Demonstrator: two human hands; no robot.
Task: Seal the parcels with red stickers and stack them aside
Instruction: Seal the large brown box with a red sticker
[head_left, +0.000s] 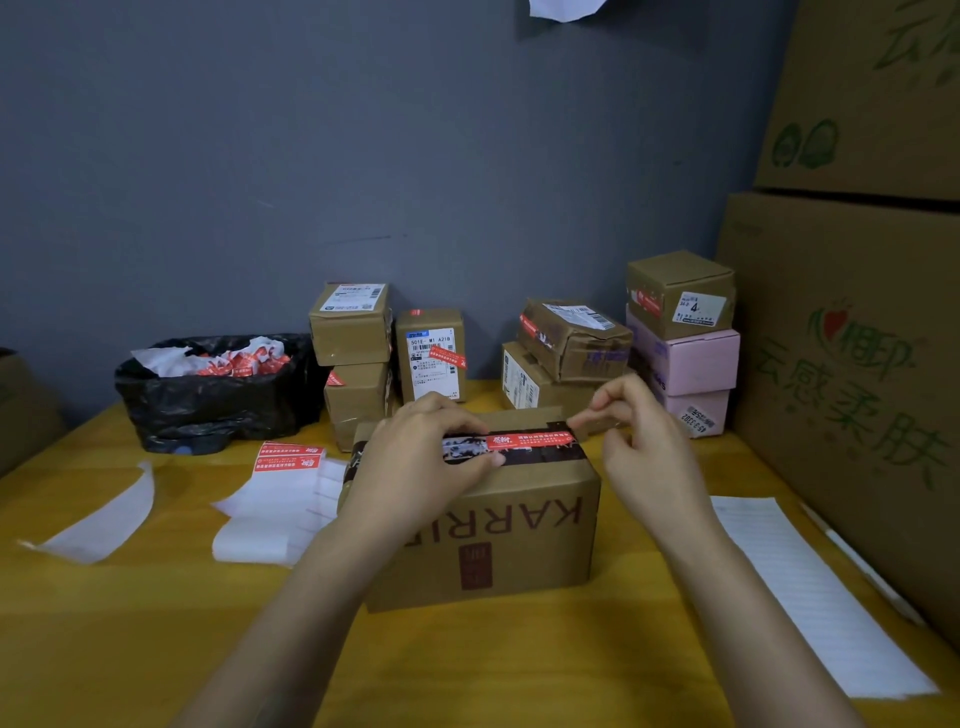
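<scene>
A brown cardboard parcel (519, 540) printed KARRIE stands in the middle of the yellow table (467, 670). A red sticker (530, 440) lies along the dark tape on its top. My left hand (431, 457) lies on the parcel's top left, with its thumb pressing the sticker's left end. My right hand (644, 441) pinches the sticker's right end at the parcel's far right corner. A sheet with two red stickers (288, 460) on white backing lies left of the parcel.
Sealed parcels (431, 353) stand in stacks along the grey wall, with a pink box (691, 364) at the right. A black bag of scraps (213, 389) sits at the left. Big cartons (852, 364) fill the right side. White backing strips (815, 592) lie on both sides.
</scene>
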